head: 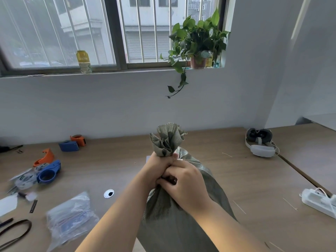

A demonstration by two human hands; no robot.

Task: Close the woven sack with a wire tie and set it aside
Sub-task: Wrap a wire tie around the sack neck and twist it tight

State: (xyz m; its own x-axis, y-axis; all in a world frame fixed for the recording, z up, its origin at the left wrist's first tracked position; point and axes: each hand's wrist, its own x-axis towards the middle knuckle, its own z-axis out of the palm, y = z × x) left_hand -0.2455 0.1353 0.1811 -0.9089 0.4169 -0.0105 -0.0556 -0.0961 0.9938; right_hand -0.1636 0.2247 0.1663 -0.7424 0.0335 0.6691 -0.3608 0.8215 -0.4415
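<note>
Low in front, the woven sack is being stood upright on the desk, its gathered neck being squeezed shut by the left hand while the right hand is being curled around something at the neck, seemingly the tie, though it is hidden. Tying is judged underway; twisting tight is being called for next, the frilled mouth being left above.

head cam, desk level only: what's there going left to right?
Blue tape dispenser → clear plastic bag of small packets → grey-green woven sack gripped at the neck by both hands → grey and white headset → white power strip.
</note>
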